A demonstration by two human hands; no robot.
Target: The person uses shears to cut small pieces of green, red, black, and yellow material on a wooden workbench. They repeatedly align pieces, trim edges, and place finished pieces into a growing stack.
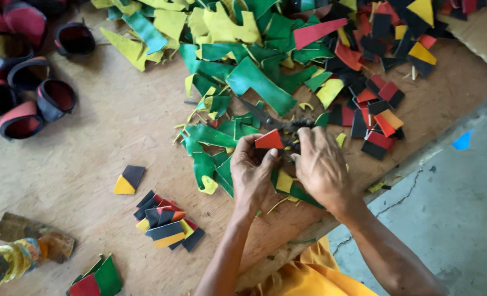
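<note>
My left hand (252, 172) pinches a small red and black leather piece (269, 140) between thumb and fingers, just above a heap of green and yellow offcuts (238, 82). Close beside it on the right, my right hand (320, 164) curls its fingers down over something dark by that piece; black scissors (273, 121) lie among the scraps just beyond its fingertips. What the right hand grips is hidden by its own fingers. Both hands work over a wooden board (101, 142).
A stack of cut red, black and yellow pieces (166, 222) lies at lower left, with a single yellow-black piece (128, 180) beside it. More such pieces (380, 115) sit at right. Red-lined shoe parts (24, 82) fill the upper left. A bottle (10, 260) lies at bottom left.
</note>
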